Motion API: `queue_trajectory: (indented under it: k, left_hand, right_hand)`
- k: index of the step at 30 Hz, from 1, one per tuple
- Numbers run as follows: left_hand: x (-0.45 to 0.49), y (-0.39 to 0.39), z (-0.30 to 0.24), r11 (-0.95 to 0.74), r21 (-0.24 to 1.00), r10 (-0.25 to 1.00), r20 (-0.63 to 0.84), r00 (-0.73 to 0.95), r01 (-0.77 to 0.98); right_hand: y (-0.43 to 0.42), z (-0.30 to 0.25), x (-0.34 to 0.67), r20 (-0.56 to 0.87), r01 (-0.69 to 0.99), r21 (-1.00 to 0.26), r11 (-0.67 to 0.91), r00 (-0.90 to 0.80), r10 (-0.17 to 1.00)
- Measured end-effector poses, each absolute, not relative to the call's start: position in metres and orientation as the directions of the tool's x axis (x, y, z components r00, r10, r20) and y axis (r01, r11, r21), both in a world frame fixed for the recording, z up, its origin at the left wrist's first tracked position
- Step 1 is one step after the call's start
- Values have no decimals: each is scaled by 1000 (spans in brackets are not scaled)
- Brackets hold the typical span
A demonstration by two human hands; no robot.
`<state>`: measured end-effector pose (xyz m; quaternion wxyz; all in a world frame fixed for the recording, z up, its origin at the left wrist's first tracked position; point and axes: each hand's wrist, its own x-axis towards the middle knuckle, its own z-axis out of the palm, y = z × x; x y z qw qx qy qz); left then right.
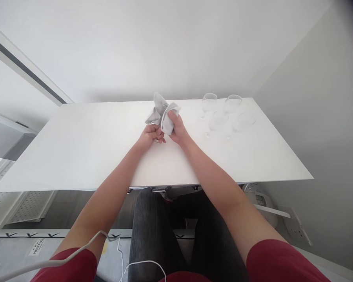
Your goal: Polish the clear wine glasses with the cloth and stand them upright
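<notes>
A crumpled grey cloth (161, 110) stands bunched up over the middle of the white table (85, 149). My right hand (178, 129) is closed around the cloth's right side. My left hand (151, 135) is pinched shut just below the cloth, on something small and glinting that I cannot make out; it may be the base or stem of a glass wrapped in the cloth. The two hands touch each other.
Several clear stemmed glasses (225, 113) stand in a group at the back right of the table. A white wall runs behind and to the right. My dark-trousered legs show under the front edge, with a white cable across my lap.
</notes>
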<state>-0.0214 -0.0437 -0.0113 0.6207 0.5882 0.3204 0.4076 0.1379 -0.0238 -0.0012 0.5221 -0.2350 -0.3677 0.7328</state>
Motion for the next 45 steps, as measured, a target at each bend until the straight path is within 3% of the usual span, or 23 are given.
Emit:
queue_trajectory:
  k: [6, 10, 14, 17, 20, 22, 25, 28, 30, 33, 35, 37, 39, 41, 43, 45]
  left_hand:
    - [-15, -36, -22, -107, 971, 959, 158, 236, -213]
    - [-13, -32, -23, -163, 959, 972, 196, 130, -232]
    - [-20, -28, -20, -196, 960, 978, 206, 31, -199]
    - [-27, -28, -15, -195, 929, 980, 200, -15, -314]
    - [-27, -31, -7, -175, 874, 975, 219, 45, -454]
    - [-25, -34, -4, -162, 866, 976, 212, 55, -472]
    - [-20, -37, -2, -244, 866, 969, 238, -70, -436]
    - [-19, -37, -2, -345, 848, 938, 301, -170, -401]
    - [-19, -36, -2, -335, 849, 942, 288, -173, -408]
    - [-20, -35, -3, -247, 857, 969, 210, -131, -452]
    - [-21, -34, -3, -227, 849, 974, 202, -104, -477]
    - [-22, -33, -3, -262, 843, 965, 230, -125, -470]
    - [-23, -33, -4, -312, 840, 950, 258, -179, -445]
    - [-24, -33, -5, -336, 838, 940, 269, -210, -430]
    - [-27, -33, -6, -317, 846, 947, 254, -197, -430]
    - [-29, -33, -7, -268, 856, 963, 226, -147, -442]
  right_hand:
    - [-32, -4, 118, 190, -466, -881, 84, -185, 964]
    - [-22, -11, 118, 244, -537, -830, 149, -110, 963]
    - [-8, -16, 128, 199, -596, -786, 162, 4, 980]
    - [-8, -16, 131, 124, -600, -800, -13, -187, 974]
    - [-19, -14, 128, 38, -437, -859, -265, -572, 820]
    - [-26, -14, 122, 34, -349, -897, -273, -669, 743]
    - [-28, -18, 114, 124, -238, -971, -7, -531, 838]
    - [-26, -20, 112, 233, 7, -969, 248, -316, 920]
    - [-27, -18, 114, 226, -32, -973, 230, -343, 912]
    - [-30, -12, 117, 119, -255, -966, -40, -579, 807]
    - [-31, -12, 119, 94, -283, -952, -121, -644, 759]
    - [-29, -16, 117, 141, -205, -978, 29, -555, 820]
    - [-25, -22, 114, 226, -23, -971, 238, -407, 885]
    - [-23, -26, 111, 275, 115, -939, 325, -319, 907]
    - [-25, -24, 111, 230, 38, -965, 258, -346, 910]
    - [-30, -18, 114, 127, -155, -986, 56, -492, 861]
